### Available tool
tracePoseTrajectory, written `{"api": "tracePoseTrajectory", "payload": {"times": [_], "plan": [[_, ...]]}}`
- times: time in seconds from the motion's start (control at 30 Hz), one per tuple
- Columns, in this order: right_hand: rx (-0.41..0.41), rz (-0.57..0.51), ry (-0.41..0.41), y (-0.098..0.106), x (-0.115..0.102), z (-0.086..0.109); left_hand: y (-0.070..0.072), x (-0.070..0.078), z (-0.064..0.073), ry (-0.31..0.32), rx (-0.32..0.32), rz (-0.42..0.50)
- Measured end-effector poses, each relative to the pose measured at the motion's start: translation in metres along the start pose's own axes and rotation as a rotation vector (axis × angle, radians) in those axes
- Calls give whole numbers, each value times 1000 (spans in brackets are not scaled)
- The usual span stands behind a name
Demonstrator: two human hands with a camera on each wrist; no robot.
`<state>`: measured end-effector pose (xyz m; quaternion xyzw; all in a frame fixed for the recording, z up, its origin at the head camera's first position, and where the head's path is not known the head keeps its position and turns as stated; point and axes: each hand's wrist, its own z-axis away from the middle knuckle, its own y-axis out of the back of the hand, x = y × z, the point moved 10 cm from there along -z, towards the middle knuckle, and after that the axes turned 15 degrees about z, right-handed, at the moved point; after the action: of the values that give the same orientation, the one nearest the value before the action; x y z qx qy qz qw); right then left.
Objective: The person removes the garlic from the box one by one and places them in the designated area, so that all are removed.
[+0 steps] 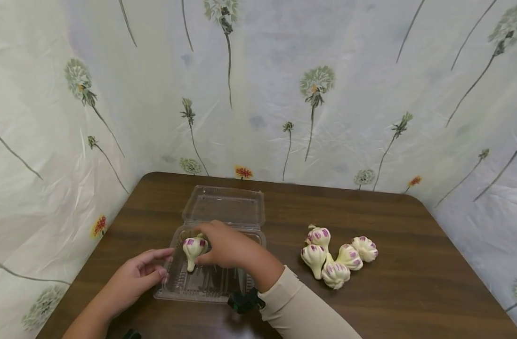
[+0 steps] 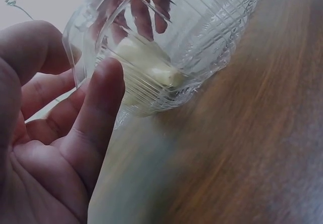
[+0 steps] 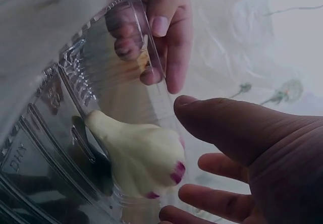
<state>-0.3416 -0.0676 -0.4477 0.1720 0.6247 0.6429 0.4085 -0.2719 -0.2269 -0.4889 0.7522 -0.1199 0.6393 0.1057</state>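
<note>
A clear plastic clamshell box (image 1: 199,297) lies on the table with its lid (image 1: 224,205) folded back. Inside, at the left, rests one garlic bulb (image 1: 192,248), pale with purple patches, its stem pointing toward the person. My left hand (image 1: 135,278) pinches the box's left edge; in the left wrist view its thumb (image 2: 103,90) is against the ribbed plastic. Over the box, my right hand (image 1: 229,247) is beside the bulb. The right wrist view shows that hand's thumb and fingers spread, apart from the garlic (image 3: 141,153).
Several more garlic bulbs (image 1: 335,273) lie in a cluster on the brown wooden table (image 1: 411,282), right of the box. A pale sheet (image 1: 258,94) printed with dandelions hangs behind the table and along its sides.
</note>
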Motion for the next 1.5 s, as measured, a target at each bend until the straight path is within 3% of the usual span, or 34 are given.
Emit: {"api": "tracePoseTrajectory", "payload": {"times": [0.4,0.87,1.5], "plan": [[-54,57,25,-6,-11,-3,0,-1,1,29,8,-8],[-91,33,10,-12,-14,-1,0,-1,1,22,2,-8],[-108,90,9,-19,-13,-1,-2,1,2,31,-21,8]]}}
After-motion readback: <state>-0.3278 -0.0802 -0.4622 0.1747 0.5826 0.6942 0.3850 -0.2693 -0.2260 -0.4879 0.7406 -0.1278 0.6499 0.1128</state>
